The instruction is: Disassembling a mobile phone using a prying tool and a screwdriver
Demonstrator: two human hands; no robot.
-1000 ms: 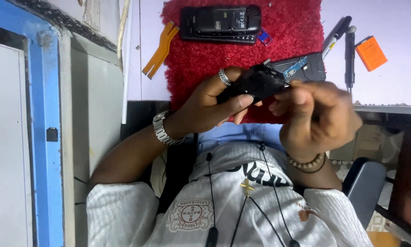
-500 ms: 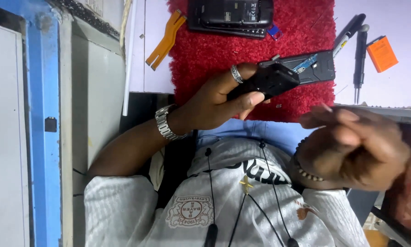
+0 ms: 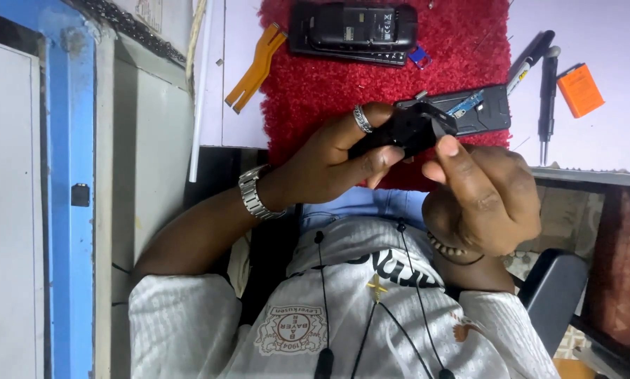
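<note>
1. The left hand [image 3: 332, 158] is closed around a small black component [image 3: 410, 130], gripping it between thumb and curled fingers. A ring sits on one finger and a metal watch [image 3: 250, 193] on the wrist.
2. The right hand [image 3: 483, 193] meets the same black component from the other side. One fingertip [image 3: 447, 146] presses against its right end, while the remaining fingers are loosely curled (whether they also hold the part cannot be told). A beaded bracelet circles this wrist.
3. The black component is held in the air between both hands, just above the near edge of the red mat [image 3: 385, 77].
4. On the red mat, just beyond the hands, lies an opened phone body [image 3: 480, 109] with a blue-and-gold part exposed.
5. At the far side of the mat lies a black phone [image 3: 353, 31], with a small blue piece beside its right end.
6. Left of the mat, on the white tabletop [image 3: 610, 147], lies an orange flex strip [image 3: 255, 67].
7. Right of the mat lie a black pen-like tool [image 3: 529, 60], a screwdriver [image 3: 548, 98] and an orange square pad [image 3: 580, 90], close together.
</note>
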